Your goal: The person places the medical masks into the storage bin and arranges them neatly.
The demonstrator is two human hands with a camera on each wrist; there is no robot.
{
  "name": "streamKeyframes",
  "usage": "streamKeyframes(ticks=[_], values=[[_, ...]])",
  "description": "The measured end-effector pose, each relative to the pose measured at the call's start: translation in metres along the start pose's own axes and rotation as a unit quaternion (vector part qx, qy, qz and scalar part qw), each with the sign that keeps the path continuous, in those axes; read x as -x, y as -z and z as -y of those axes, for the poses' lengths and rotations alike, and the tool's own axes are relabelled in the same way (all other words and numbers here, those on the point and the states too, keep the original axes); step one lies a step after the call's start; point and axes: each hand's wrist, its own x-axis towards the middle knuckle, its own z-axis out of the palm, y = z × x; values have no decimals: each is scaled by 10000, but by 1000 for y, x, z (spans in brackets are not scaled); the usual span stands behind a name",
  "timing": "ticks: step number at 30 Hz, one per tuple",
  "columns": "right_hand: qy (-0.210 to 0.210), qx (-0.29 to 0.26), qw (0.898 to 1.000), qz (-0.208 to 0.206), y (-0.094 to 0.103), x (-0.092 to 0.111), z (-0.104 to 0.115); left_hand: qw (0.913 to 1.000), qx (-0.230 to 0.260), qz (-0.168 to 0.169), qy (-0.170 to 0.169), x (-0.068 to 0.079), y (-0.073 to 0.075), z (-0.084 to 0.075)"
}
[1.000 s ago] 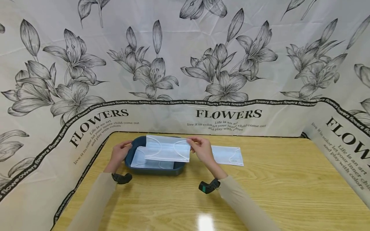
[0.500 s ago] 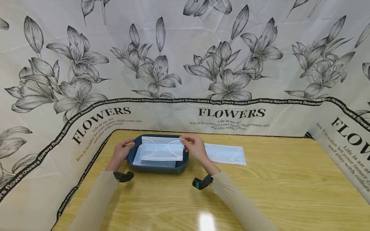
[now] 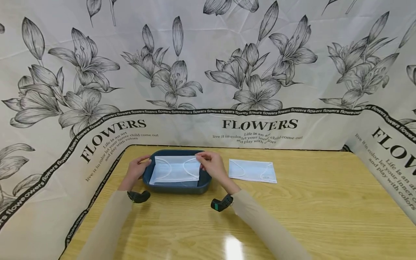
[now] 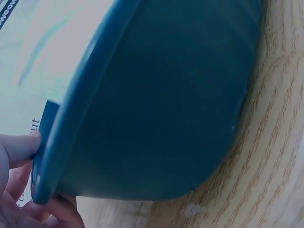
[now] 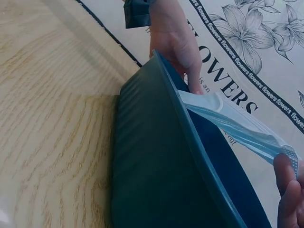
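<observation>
A dark blue plastic basin (image 3: 177, 189) stands on the table with light blue face masks inside. My left hand (image 3: 137, 170) grips its left rim; in the left wrist view the thumb and fingers (image 4: 19, 152) pinch the rim from both sides. At the right end, my right hand (image 3: 212, 168) pinches the upper right corner of a face mask (image 3: 177, 169) with white ear loops, which lies over the basin's opening. The right wrist view shows this mask (image 5: 237, 126) slanting from the far rim up to my fingertips (image 5: 285, 173).
Another face mask (image 3: 252, 170) lies flat on the wooden table (image 3: 308, 209), right of the basin. A white curtain (image 3: 182, 131) printed with flowers hangs along the table's back and left edges. Black wrist bands (image 3: 222, 203) sit on both wrists.
My right hand has carried the pinched mask left and lower, from above the basin's right part to over the masks inside. My left hand stays on the rim.
</observation>
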Motion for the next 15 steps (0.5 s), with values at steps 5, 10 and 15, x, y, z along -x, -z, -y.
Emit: streamKeyframes(ticks=[5,10,15], values=[[-101,117,9998,99,-4,-4,-1,9999,-30,-128,-96,0,-3,-2],[-34,189,9994,292,-9,-4,-5,9998,-32,-144,-152,0,-1,-1],[119,320,9984,443,-11,-3,-3,9998,-7,-120,-167,2,0,0]])
